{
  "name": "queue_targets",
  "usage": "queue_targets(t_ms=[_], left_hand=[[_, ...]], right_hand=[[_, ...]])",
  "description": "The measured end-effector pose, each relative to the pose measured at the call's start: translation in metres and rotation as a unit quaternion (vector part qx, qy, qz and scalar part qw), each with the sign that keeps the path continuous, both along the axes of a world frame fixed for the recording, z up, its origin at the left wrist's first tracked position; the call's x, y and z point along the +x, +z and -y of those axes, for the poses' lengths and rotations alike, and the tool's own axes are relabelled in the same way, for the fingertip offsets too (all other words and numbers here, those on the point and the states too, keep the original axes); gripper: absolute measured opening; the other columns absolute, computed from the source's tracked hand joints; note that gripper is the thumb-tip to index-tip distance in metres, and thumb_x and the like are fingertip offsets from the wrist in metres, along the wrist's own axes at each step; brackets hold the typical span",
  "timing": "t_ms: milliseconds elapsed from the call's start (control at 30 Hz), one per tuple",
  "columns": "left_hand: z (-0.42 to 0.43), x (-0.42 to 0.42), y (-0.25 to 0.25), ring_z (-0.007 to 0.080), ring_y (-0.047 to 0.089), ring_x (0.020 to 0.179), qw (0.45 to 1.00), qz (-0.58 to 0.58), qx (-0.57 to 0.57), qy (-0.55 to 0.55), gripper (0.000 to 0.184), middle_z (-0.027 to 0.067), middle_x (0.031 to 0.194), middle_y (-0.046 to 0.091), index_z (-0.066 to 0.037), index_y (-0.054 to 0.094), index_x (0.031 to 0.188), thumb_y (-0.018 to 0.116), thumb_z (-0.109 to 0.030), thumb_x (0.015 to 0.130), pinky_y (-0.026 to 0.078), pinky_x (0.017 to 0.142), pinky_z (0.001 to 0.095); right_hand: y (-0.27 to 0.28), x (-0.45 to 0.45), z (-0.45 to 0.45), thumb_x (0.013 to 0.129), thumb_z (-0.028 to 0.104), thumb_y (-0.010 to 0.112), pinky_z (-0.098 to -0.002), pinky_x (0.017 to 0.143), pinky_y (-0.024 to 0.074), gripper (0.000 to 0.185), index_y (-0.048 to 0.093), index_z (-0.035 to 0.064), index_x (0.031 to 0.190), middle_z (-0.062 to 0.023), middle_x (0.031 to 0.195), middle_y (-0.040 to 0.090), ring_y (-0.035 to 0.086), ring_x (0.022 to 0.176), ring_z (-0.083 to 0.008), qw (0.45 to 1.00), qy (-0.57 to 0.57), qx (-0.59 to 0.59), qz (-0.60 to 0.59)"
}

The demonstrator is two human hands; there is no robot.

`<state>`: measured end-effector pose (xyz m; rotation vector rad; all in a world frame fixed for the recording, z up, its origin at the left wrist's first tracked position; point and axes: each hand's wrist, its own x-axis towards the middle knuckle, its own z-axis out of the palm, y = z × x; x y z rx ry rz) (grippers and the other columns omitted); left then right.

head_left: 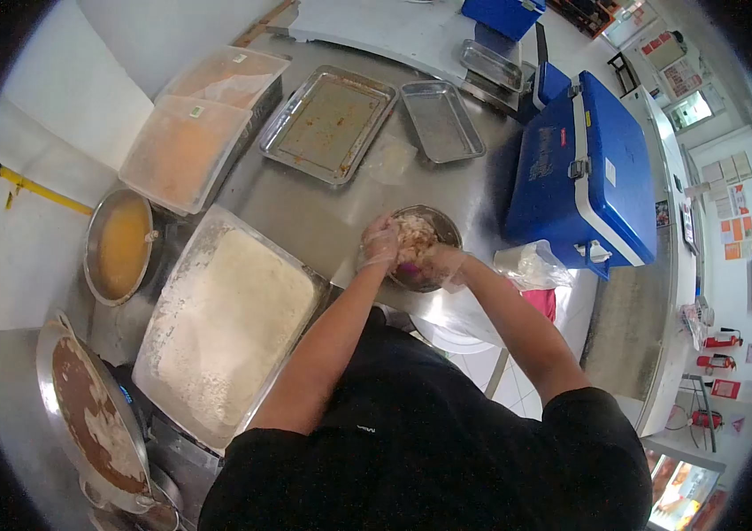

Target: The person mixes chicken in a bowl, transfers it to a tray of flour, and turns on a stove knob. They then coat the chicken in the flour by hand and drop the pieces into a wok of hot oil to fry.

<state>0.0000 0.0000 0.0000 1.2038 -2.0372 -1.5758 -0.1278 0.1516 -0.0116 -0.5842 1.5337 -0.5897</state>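
Note:
A round metal bowl (448, 228) stands near the front edge of the steel table and holds a pale, chopped-looking food mix (415, 235). My left hand (379, 243), in a clear plastic glove, is at the bowl's left rim; its fingertips are too small to read. Inside the bowl on the right, my gloved right hand (438, 265) reaches into the mix, its fingers hidden by the food. A small purple patch shows in the mix between my hands.
Left of the bowl lies a tub of white powder (226, 327); beyond are a pan of yellow liquid (122, 246), a wok (93, 416) and lidded boxes (183, 150). Metal trays (327, 124) (442, 121) lie behind. A blue cooler (562, 168) and plastic bag (531, 265) are right.

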Motion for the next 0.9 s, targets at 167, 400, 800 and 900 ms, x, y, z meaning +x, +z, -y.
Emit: queue_targets(t_ms=[167, 400, 800, 900], left_hand=[[0.004, 0.004, -0.032, 0.0316, 0.062, 0.093, 0.993, -0.059, -0.096, 0.038, 0.027, 0.0188, 0.101, 0.065, -0.004, 0.063, 0.107, 0.051, -0.021, 0.090, 0.047, 0.084, 0.0378], [-0.008, 0.001, -0.008, 0.0316, 0.062, 0.093, 0.998, -0.038, -0.032, 0.043, 0.028, 0.0197, 0.100, 0.064, -0.002, 0.062, 0.107, 0.051, -0.020, 0.089, 0.047, 0.085, 0.0375], [-0.017, 0.010, 0.019, 0.0335, 0.061, 0.091, 0.991, -0.055, 0.085, 0.081, 0.029, 0.0176, 0.095, 0.066, -0.010, 0.063, 0.113, 0.053, -0.024, 0.090, 0.046, 0.084, 0.0411], [-0.015, 0.013, 0.048, 0.0321, 0.061, 0.093, 0.996, -0.005, 0.067, 0.062, 0.029, 0.0158, 0.097, 0.066, -0.008, 0.062, 0.114, 0.054, -0.019, 0.088, 0.046, 0.085, 0.0410]], right_hand=[[0.117, 0.026, -0.003, 0.086, 0.011, 0.059, -0.0282, 0.050, 0.0430, 0.016, 0.066, -0.0002, 0.096, -0.0013, 0.074, 0.062, 0.053, 0.055, -0.0123, 0.970, -0.199, -0.003, 0.140], [0.098, -0.006, -0.008, 0.083, 0.024, 0.060, -0.0385, 0.062, 0.0490, 0.028, 0.067, -0.0028, 0.084, -0.0153, 0.072, 0.063, 0.060, 0.063, -0.0298, 0.871, 0.180, 0.038, -0.456], [0.126, 0.046, 0.029, 0.085, 0.024, 0.053, -0.0413, 0.076, 0.0521, 0.027, 0.070, 0.0038, 0.092, -0.0204, 0.093, 0.067, 0.065, 0.092, -0.0314, 0.753, 0.312, 0.087, -0.573], [0.090, 0.051, 0.024, 0.082, 0.030, 0.061, -0.0404, 0.081, 0.0516, 0.038, 0.065, 0.0019, 0.107, -0.0181, 0.112, 0.063, 0.062, 0.101, -0.0309, 0.774, 0.215, 0.175, -0.569]])
